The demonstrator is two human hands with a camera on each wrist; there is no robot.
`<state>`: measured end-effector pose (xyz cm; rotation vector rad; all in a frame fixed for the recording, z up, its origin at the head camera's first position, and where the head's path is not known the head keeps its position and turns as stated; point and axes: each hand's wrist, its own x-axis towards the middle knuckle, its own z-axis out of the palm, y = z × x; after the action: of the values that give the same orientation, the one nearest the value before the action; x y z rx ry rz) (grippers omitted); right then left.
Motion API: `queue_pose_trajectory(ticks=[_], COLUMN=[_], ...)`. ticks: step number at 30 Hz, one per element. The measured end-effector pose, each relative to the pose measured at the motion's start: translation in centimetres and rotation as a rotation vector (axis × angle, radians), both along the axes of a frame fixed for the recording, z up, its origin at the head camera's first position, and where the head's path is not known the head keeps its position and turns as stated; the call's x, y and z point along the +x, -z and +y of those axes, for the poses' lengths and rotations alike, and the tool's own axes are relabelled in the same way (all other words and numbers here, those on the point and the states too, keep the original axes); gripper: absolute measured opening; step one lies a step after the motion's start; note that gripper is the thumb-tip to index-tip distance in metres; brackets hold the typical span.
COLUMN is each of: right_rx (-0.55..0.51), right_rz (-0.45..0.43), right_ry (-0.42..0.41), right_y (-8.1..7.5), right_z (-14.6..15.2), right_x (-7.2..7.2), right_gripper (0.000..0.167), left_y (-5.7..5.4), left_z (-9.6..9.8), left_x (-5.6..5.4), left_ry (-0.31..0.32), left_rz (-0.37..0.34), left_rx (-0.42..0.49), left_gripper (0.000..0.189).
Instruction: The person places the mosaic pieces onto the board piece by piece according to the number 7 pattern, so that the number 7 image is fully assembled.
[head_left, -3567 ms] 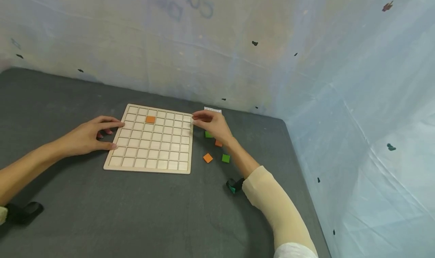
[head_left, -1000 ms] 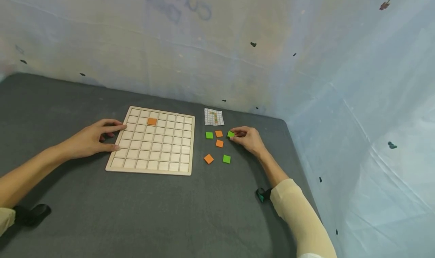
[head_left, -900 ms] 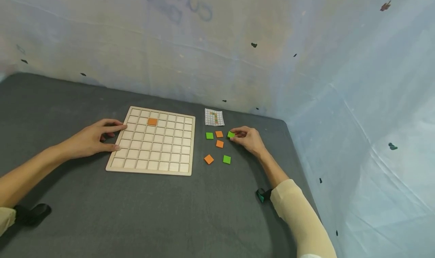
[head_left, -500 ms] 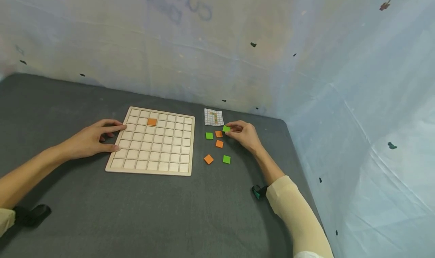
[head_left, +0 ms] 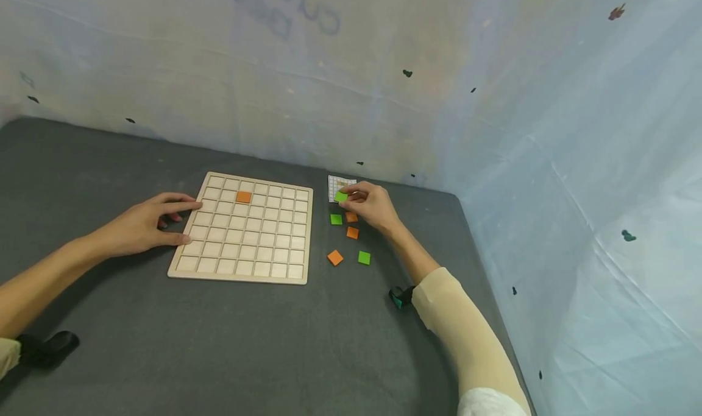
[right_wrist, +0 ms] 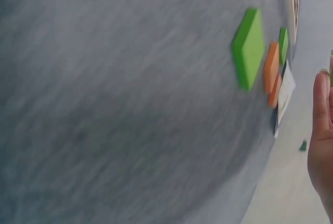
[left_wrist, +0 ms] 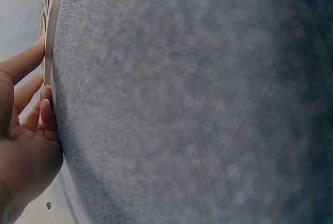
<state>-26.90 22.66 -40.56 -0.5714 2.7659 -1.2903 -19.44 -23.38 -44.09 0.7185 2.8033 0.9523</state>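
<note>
In the head view a square wooden board [head_left: 241, 233] with a grid of recesses lies on the grey table. One orange tile [head_left: 244, 197] sits in a recess near its far edge. My left hand [head_left: 145, 224] rests index fingertip and thumb, nearly straight, on the board's left rim; the left wrist view shows fingers [left_wrist: 26, 62] at that edge. My right hand [head_left: 375, 208] pinches a green tile [head_left: 340, 197] between fingertips and thumb, held above a printed grid card [head_left: 334, 183] and partly covering it. In the right wrist view that hand is mostly cut off at the right.
Loose tiles lie right of the board: a green tile [head_left: 336, 220], an orange tile [head_left: 351, 217] just beside it, another orange tile [head_left: 353, 233], and nearer me an orange tile [head_left: 335, 257] and a green tile [head_left: 364, 257]. Pale sheeting [head_left: 274, 99] stands behind and to the right.
My right hand went from the board's far right corner to the tiles, took hold of a green tile, and has since carried it left, over the card. The left hand stays on the rim.
</note>
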Motion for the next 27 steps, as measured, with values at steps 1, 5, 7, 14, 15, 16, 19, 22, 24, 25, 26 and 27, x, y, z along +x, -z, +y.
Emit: queue_pose_trajectory(ticks=[1, 5, 7, 14, 15, 16, 19, 22, 24, 25, 26, 27], right_rx=[0.002, 0.017, 0.018, -0.01, -0.02, -0.028, -0.045, -0.035, -0.016, -0.01, -0.007, -0.007], right_rz=[0.004, 0.01, 0.007, 0.019, 0.017, 0.015, -0.003, -0.014, -0.017, -0.019, -0.025, -0.031], right_ry=[-0.011, -0.048, -0.06, -0.103, -0.11, -0.115, -0.124, -0.117, -0.106, -0.103, -0.101, -0.102], right_y=[-0.1, -0.2, -0.2, -0.1, 0.0, 0.1, 0.3, 0.4, 0.5, 0.6, 0.6, 0.7], right_z=[-0.4, -1.9, -2.6, -4.9, -5.2, -5.5, -6.3, -7.0, -7.5, -7.8, -8.0, -8.2], right_x=[-0.1, -0.2, -0.3, -0.6, -0.7, -0.8, -0.8, -0.8, -0.9, -0.9, -0.9, -0.9], right_gripper=[0.029, 0.027, 0.027, 0.026, 0.026, 0.026, 0.027, 0.028, 0.028, 0.028, 0.027, 0.027], left_y=[0.0, -0.1, -0.2, -0.6, -0.6, -0.7, -0.7, -0.7, -0.8, -0.8, -0.8, -0.8], left_z=[0.0, 0.0, 0.1, 0.3, 0.3, 0.3, 0.4, 0.4, 0.5, 0.5, 0.5, 0.5], left_x=[0.0, -0.1, -0.1, -0.2, -0.2, -0.2, -0.1, -0.1, -0.1, -0.1, -0.1, -0.1], left_ry=[-0.002, -0.01, -0.015, -0.045, -0.051, -0.057, -0.08, -0.096, -0.1, -0.099, -0.092, -0.092], left_rz=[-0.001, 0.005, 0.002, -0.074, -0.082, -0.091, -0.112, -0.128, -0.134, -0.14, -0.142, -0.146], left_rx=[0.001, 0.004, 0.006, 0.011, 0.012, 0.013, 0.026, 0.038, 0.042, 0.043, 0.043, 0.042], left_gripper=[0.072, 0.072, 0.071, 0.074, 0.074, 0.074, 0.074, 0.074, 0.074, 0.074, 0.075, 0.076])
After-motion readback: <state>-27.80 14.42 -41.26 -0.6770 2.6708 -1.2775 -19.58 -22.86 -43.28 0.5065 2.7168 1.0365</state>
